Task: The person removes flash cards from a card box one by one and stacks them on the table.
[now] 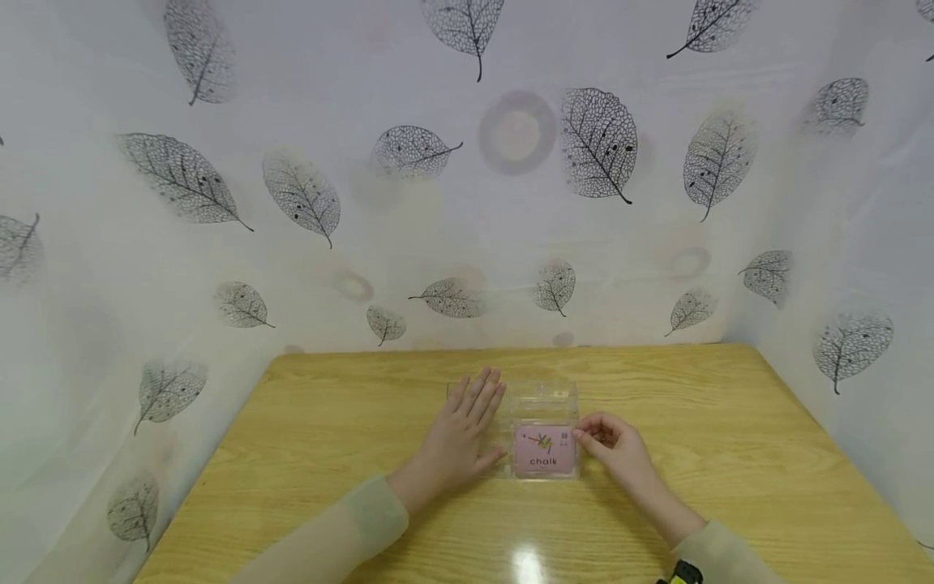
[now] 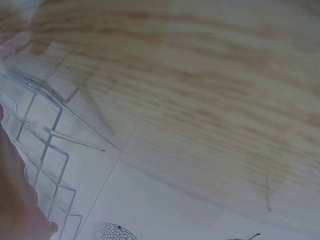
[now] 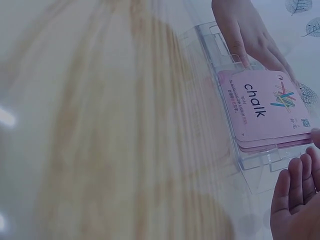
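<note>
A stack of pink flashcards (image 3: 260,122), the top one printed "chalk", lies in a clear plastic holder (image 1: 543,396) in the middle of the table. My right hand (image 1: 616,450) pinches the right edge of the cards between thumb and forefinger. In the right wrist view the other fingers of that right hand (image 3: 297,200) stand beside the holder. On the holder's left part rests my left hand (image 1: 461,434), palm down with straight fingers. The left wrist view shows the stepped clear dividers of the holder (image 2: 62,165) beside part of the left hand (image 2: 17,195).
The wooden table (image 1: 328,422) has a glossy surface with a bright reflection near its front. A white curtain (image 1: 365,243) with a dark leaf print hangs behind and at both sides. A dark watch (image 1: 684,573) is on the right wrist.
</note>
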`<state>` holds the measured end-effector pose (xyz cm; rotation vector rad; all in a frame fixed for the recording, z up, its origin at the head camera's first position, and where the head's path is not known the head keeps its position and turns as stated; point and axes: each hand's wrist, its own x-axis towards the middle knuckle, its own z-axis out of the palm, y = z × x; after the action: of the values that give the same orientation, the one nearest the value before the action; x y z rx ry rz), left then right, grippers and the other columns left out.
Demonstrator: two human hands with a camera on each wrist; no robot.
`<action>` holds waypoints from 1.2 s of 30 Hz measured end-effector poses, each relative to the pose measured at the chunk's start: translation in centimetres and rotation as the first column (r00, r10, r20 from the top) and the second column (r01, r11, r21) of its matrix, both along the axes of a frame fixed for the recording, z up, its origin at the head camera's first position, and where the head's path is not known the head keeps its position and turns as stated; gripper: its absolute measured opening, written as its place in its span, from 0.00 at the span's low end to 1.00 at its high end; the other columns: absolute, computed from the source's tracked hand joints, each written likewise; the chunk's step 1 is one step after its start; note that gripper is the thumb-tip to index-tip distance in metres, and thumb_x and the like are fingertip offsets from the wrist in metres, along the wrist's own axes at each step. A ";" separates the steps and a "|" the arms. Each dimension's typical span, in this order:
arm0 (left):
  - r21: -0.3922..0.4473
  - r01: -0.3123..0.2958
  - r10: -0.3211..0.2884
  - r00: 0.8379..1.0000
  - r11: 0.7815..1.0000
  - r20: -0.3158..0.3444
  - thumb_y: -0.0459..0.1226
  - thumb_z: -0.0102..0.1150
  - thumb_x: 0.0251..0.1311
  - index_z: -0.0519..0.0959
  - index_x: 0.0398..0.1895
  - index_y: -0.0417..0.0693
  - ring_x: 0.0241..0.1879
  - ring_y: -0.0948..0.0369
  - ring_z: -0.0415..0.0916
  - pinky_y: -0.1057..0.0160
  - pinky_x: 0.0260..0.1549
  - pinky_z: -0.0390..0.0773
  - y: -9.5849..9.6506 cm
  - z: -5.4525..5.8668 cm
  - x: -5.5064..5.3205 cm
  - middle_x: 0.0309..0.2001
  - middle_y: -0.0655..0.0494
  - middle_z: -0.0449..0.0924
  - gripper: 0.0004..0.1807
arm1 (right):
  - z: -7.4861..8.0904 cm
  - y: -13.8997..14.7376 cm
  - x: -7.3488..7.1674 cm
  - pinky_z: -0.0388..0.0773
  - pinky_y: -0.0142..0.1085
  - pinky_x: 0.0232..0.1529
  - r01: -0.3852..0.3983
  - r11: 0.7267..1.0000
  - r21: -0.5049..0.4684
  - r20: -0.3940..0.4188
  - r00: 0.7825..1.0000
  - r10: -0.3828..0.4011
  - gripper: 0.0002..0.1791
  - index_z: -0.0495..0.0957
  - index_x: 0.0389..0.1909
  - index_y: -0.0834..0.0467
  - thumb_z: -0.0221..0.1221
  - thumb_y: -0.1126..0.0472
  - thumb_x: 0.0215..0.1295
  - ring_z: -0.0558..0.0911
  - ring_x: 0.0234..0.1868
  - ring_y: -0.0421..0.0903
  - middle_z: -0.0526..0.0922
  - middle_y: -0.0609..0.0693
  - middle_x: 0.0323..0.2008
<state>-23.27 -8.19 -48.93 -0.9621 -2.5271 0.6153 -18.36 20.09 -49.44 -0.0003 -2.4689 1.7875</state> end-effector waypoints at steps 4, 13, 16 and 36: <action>-0.004 -0.008 0.008 1.000 1.000 0.007 0.73 0.29 0.74 0.45 0.87 0.42 0.88 0.48 0.38 0.50 0.86 0.48 0.0 0.0 0.1 0.88 0.44 0.41 0.54 | -0.1 0.0 -0.1 0.80 0.26 0.38 -0.003 1.000 0.001 0.022 1.000 0.003 0.08 0.83 0.42 0.69 0.68 0.67 0.69 0.78 0.34 0.33 0.83 0.47 0.34; 0.009 0.002 -0.002 1.000 1.000 0.005 0.73 0.30 0.74 0.47 0.87 0.42 0.88 0.48 0.39 0.50 0.86 0.49 0.0 0.0 0.1 0.88 0.44 0.41 0.55 | -0.3 -0.2 -0.2 0.81 0.25 0.39 -0.017 1.000 -0.001 0.041 0.999 0.017 0.10 0.83 0.42 0.69 0.72 0.69 0.64 0.78 0.34 0.33 0.82 0.47 0.33; 0.024 0.005 -0.005 1.000 1.000 0.023 0.72 0.30 0.74 0.46 0.87 0.41 0.88 0.48 0.39 0.50 0.86 0.49 -0.1 0.0 0.1 0.88 0.44 0.39 0.54 | -0.4 -0.3 -0.2 0.81 0.25 0.38 -0.015 1.000 0.008 0.042 0.999 0.015 0.10 0.83 0.41 0.69 0.72 0.69 0.63 0.78 0.34 0.33 0.82 0.47 0.33; 0.048 -0.008 0.006 0.999 0.999 0.050 0.72 0.35 0.73 0.48 0.86 0.40 0.87 0.48 0.45 0.52 0.86 0.51 0.2 0.7 0.3 0.87 0.45 0.46 0.55 | -0.1 -0.3 -0.2 0.80 0.26 0.38 0.003 0.999 0.048 0.032 0.999 -0.004 0.07 0.83 0.40 0.67 0.70 0.69 0.65 0.78 0.34 0.33 0.81 0.44 0.32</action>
<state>-22.98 -8.02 -48.27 -0.9635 -2.5772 0.5362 -18.56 19.80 -49.58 -0.0302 -2.5316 1.7399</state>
